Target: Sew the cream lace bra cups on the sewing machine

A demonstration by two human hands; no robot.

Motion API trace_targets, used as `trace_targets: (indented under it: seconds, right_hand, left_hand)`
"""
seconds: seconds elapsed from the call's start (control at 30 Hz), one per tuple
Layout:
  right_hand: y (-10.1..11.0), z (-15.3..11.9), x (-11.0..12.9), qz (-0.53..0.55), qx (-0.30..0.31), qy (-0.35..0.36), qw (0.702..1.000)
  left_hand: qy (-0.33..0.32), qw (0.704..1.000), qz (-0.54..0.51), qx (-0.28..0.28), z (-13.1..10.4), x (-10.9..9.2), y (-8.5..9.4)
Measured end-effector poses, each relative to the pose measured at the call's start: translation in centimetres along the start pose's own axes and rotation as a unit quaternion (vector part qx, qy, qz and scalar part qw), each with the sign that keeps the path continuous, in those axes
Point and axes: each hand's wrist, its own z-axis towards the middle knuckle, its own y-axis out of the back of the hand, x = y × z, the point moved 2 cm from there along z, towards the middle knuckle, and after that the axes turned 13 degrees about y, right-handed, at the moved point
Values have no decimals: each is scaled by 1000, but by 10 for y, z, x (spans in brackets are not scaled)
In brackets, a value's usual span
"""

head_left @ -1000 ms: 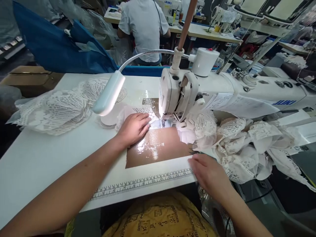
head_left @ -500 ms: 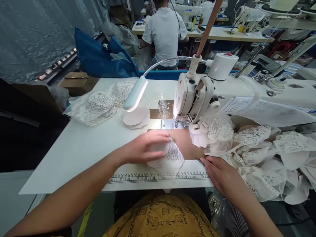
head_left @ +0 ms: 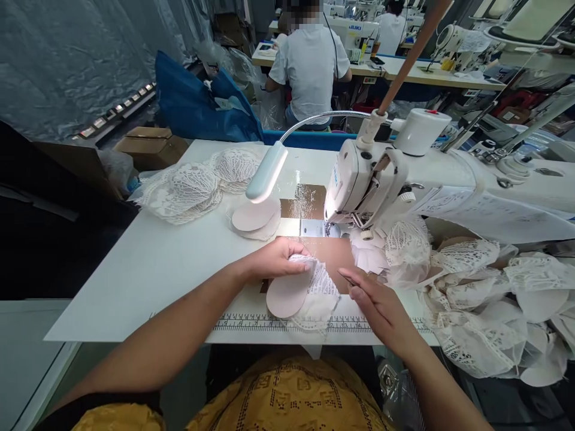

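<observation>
My left hand (head_left: 283, 257) pinches the upper edge of a white lace piece (head_left: 321, 287), which lies over the table's front edge with a smooth pale oval pad (head_left: 287, 294) on its left side. To the right of the lace, my right hand (head_left: 368, 293) is closed on a small, thin dark tool (head_left: 345, 275) whose tip points toward the lace. Both hands are in front of the white sewing machine (head_left: 354, 185). A printed ruler strip (head_left: 251, 323) runs along the table edge below the lace.
Lace pieces (head_left: 184, 188) and stacked oval pads (head_left: 256, 215) lie at the left under a lamp (head_left: 268, 172). A large lace heap (head_left: 489, 305) hangs at the right. A person (head_left: 309, 72) sits beyond the table.
My left hand has closed on the lace's top edge, uncovering the oval pad. My right hand has moved left toward the lace with the tool raised. The camera view has shifted slightly.
</observation>
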Motion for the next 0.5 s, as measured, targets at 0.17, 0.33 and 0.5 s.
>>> trace_targets:
  seconds: [0.17, 0.33, 0.5]
  right_hand:
    - [-4, 32, -3, 94, 29, -68, 993]
    - [-6, 44, -4, 151, 41, -83, 984]
    - [-12, 52, 1, 125, 60, -84, 987]
  left_hand:
    - [-20, 998, -60, 27, -4, 0, -1]
    - [-33, 994, -83, 58, -3, 0, -4]
    - [-34, 993, -84, 75, 1, 4, -7]
